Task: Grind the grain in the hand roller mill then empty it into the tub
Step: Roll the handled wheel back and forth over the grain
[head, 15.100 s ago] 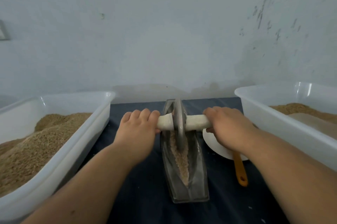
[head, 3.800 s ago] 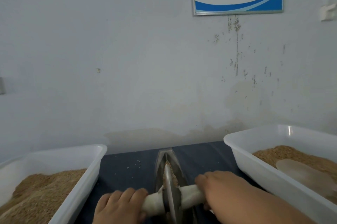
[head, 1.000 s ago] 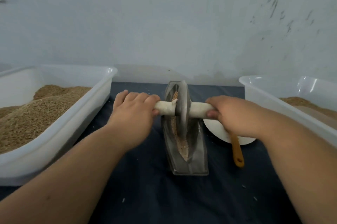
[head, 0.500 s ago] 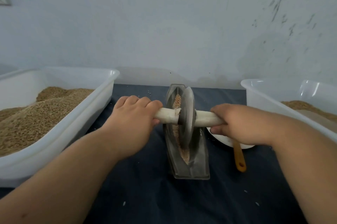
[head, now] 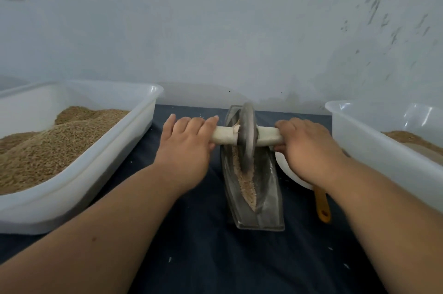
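Observation:
A metal boat-shaped trough (head: 268, 200) stands on the dark table in the middle, with brown ground grain (head: 247, 186) along its groove. A grey metal wheel (head: 248, 135) sits upright in the far half of the groove, on a pale wooden axle (head: 224, 137). My left hand (head: 189, 145) grips the axle's left end. My right hand (head: 304, 147) grips its right end. A white tub (head: 364, 150) at the right holds a low layer of brown meal. Another white tub (head: 119, 147) at the left is heaped with whole grain.
A white dish (head: 287, 171) with an orange handle (head: 322, 205) lies between the trough and the right tub, partly under my right wrist. Loose grains dot the dark table (head: 215, 257). A pale wall rises right behind the table.
The wheel rolled toward me in the groove, then back away to the far half. Both hands kept their grip on the axle.

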The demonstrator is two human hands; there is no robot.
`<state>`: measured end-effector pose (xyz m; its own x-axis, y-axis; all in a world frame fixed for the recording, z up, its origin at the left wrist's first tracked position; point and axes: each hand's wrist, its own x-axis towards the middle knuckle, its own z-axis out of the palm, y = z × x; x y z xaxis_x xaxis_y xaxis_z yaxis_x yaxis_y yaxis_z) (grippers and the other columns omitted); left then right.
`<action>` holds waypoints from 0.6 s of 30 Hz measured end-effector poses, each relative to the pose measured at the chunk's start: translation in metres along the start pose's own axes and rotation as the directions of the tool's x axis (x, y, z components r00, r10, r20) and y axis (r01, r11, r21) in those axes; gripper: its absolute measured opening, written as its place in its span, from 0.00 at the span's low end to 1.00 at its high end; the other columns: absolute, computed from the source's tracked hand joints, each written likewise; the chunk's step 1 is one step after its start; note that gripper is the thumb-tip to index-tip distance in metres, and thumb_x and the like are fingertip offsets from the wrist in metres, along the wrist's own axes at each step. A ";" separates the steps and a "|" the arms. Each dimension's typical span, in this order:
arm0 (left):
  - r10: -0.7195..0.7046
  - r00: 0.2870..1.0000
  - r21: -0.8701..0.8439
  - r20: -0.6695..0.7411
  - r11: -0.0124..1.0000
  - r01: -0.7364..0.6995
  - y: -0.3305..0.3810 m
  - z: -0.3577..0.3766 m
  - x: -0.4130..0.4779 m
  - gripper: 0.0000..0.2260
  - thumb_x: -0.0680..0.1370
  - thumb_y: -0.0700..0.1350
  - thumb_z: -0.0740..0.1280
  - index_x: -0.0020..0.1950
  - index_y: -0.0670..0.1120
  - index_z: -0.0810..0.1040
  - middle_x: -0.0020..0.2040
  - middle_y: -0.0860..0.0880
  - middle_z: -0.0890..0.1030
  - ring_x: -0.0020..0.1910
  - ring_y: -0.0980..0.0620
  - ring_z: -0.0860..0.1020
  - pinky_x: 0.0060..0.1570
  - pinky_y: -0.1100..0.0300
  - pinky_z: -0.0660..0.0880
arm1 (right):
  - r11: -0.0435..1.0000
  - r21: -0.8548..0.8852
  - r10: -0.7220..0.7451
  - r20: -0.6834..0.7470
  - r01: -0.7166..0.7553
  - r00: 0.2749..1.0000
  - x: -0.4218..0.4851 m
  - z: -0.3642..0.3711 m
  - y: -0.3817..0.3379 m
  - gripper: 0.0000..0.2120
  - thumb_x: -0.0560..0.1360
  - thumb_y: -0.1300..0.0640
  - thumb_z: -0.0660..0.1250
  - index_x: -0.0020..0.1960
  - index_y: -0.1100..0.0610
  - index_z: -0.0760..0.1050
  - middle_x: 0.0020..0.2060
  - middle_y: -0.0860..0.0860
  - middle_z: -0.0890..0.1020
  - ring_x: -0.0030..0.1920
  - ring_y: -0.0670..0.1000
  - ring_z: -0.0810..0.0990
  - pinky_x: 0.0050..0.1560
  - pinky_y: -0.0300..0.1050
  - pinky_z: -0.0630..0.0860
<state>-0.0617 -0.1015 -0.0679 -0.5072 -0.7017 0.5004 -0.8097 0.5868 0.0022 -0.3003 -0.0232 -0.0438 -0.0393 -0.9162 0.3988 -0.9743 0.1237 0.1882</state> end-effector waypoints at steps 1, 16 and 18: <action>-0.012 1.000 -0.011 -0.001 1.000 0.012 -0.001 0.003 0.001 0.24 0.81 0.51 0.57 0.78 0.54 0.58 0.69 0.53 0.70 0.69 0.48 0.65 0.75 0.46 0.46 | 1.000 -0.012 0.006 -0.025 -0.006 1.000 0.002 0.003 -0.001 0.17 0.79 0.42 0.60 0.63 0.51 0.70 0.50 0.50 0.76 0.49 0.53 0.74 0.49 0.50 0.67; 0.160 0.968 -0.123 0.195 0.983 -0.137 -0.008 -0.055 -0.021 0.12 0.81 0.55 0.55 0.64 0.62 0.65 0.54 0.59 0.72 0.53 0.54 0.70 0.58 0.54 0.64 | 0.965 0.261 -0.121 0.509 -0.019 0.852 -0.030 -0.071 0.009 0.09 0.78 0.41 0.64 0.48 0.46 0.71 0.39 0.46 0.78 0.39 0.46 0.77 0.42 0.45 0.73; 0.133 0.980 -0.086 0.146 0.989 -0.122 -0.007 -0.044 -0.017 0.13 0.81 0.54 0.54 0.65 0.60 0.65 0.55 0.58 0.73 0.55 0.52 0.70 0.60 0.52 0.64 | 0.964 0.262 -0.088 0.467 -0.043 0.880 -0.025 -0.060 0.008 0.08 0.79 0.43 0.64 0.50 0.47 0.72 0.40 0.46 0.77 0.39 0.46 0.76 0.40 0.43 0.71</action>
<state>-0.0347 -0.0757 -0.0378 -0.6481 -0.6685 0.3648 -0.7136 0.7004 0.0157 -0.2942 0.0234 0.0015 -0.0525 -0.9950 -0.0852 -0.9958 0.0586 -0.0706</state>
